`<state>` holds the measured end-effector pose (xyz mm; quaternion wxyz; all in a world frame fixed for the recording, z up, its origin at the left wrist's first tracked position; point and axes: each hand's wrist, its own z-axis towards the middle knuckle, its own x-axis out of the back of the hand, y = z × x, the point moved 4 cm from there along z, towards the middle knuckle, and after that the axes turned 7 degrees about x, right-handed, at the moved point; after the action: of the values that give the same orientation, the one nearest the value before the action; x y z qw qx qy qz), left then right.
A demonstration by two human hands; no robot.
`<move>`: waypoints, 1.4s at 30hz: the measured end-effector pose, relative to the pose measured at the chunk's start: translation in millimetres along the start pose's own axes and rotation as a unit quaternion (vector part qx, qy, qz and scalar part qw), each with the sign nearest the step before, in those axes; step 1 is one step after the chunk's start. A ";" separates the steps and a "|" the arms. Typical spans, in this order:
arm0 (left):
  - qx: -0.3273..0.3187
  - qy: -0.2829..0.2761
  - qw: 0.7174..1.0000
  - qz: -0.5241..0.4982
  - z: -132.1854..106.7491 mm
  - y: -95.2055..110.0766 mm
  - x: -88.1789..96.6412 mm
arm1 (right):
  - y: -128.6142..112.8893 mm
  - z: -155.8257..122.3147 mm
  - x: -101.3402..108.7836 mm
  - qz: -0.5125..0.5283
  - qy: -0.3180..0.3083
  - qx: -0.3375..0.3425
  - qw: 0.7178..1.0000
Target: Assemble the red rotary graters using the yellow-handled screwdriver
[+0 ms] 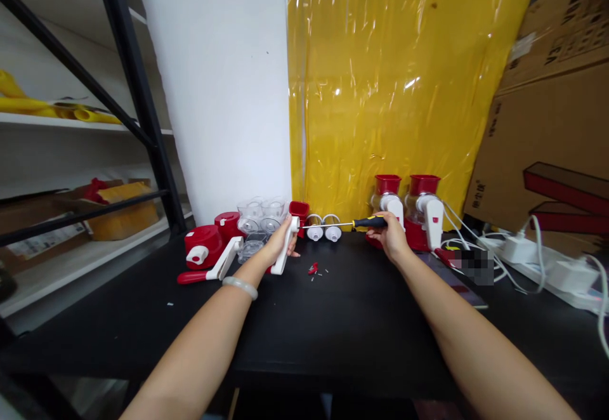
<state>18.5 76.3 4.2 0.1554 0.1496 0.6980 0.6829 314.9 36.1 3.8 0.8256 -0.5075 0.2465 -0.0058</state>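
Observation:
My left hand (277,242) is closed around a white crank handle (285,252), whose red grip shows partly below my fingers. In my right hand (391,237) is a screwdriver (368,222) with a black and yellow handle. Its long shaft points left, and the tip meets or nearly meets the upper end of the crank handle; I cannot tell whether they touch. Small red parts and screws (313,269) lie on the black table (342,331) between my hands. Behind them stand two white round parts (333,233) and a red hopper piece (299,209).
Red bases (202,242), another crank handle (223,264) and clear plastic bowls (259,214) sit at left. Two red and white hand-crank graters (425,214) stand at right, near a flat dark tablet-like item (457,287), a power strip with chargers (571,274) and a cardboard box (547,115).

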 end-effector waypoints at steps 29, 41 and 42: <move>-0.088 0.060 0.994 0.036 1.0 4.7 4.1 | 11.9 -3.2 1.2 -0.034 0.013 -0.015 0.999; -0.126 0.086 0.986 0.071 2.6 2.1 9.2 | 22.7 1.7 7.8 -0.083 0.003 0.020 0.996; -0.129 0.087 0.985 0.072 2.8 1.5 9.7 | 23.9 2.1 8.2 -0.087 0.001 0.028 0.996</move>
<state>10.8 82.9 5.5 0.0623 0.1184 0.6027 0.7867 317.3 47.3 -18.8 0.8357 -0.5037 0.2015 -0.0851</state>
